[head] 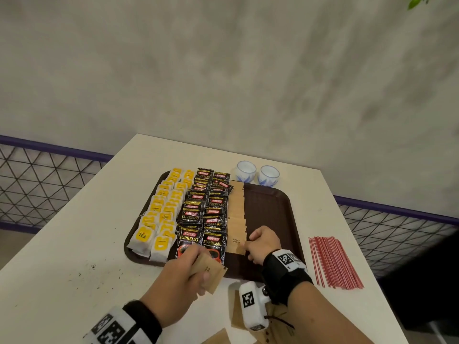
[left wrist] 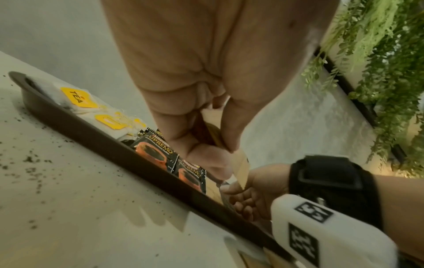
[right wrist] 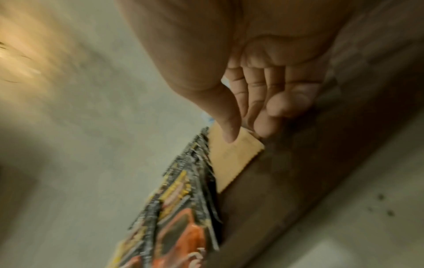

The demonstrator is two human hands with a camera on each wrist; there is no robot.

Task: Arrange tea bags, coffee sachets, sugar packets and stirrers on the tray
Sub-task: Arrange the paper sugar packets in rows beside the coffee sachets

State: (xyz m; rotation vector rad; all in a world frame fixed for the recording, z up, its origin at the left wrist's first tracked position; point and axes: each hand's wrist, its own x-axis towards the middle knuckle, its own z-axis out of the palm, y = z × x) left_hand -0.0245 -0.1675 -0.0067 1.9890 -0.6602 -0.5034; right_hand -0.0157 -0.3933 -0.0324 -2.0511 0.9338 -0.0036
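On the brown tray [head: 270, 214], yellow-tagged tea bags [head: 159, 217] fill two columns at the left. Black coffee sachets [head: 206, 214] fill two more, then comes one column of brown sugar packets [head: 237, 209]. My right hand [head: 249, 247] pinches the right edge of the nearest sugar packet [right wrist: 234, 159] in that column, thumb on top. Over the tray's front rim, my left hand [head: 188, 266] grips a small stack of sugar packets [head: 211, 274]; the left wrist view shows them [left wrist: 242, 168] between thumb and fingers. Red stirrers [head: 332, 261] lie bundled on the table right of the tray.
Two small blue-and-white cups [head: 257, 173] stand behind the tray. More brown sugar packets [head: 237, 316] lie on the white table [head: 74, 244] near its front edge, partly under my right wrist. The tray's right part is bare. A mesh railing [head: 37, 180] runs behind the table.
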